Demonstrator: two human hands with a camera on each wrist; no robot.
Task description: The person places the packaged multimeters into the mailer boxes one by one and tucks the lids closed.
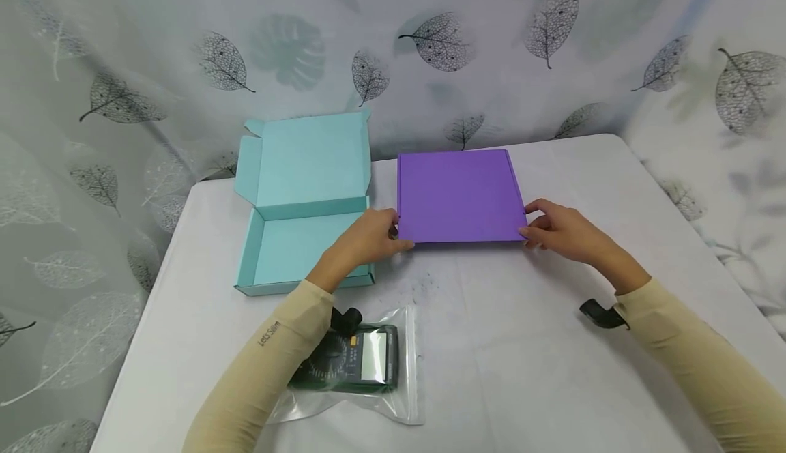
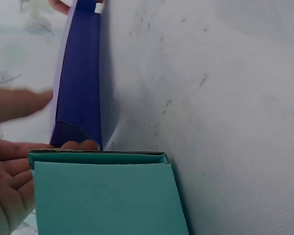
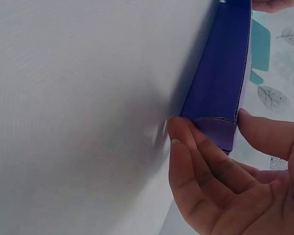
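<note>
A leaf-printed curtain hangs behind and on both sides. In front of it stands the white table. Two beige sleeves reach over it: the left sleeve passes close by the near wall of the teal box and covers part of a bag lower down, while the right sleeve comes in over bare cloth. The teal box stands open on the left, lid raised at the back. To its right, toward the far edge, is the purple box, flat top facing up. The clear bag lies nearer the person, with a meter inside (its pale screen shows through the plastic).

The left hand reaches past the teal box's right wall and grips the purple box's near left corner; in the left wrist view that wall hides part of the fingers. The right hand pinches the near right corner, thumb against the top edge, fingers below. Smallest are the black mounts under each wrist, the left mount overlapping the meter, and grey specks on the cloth.
</note>
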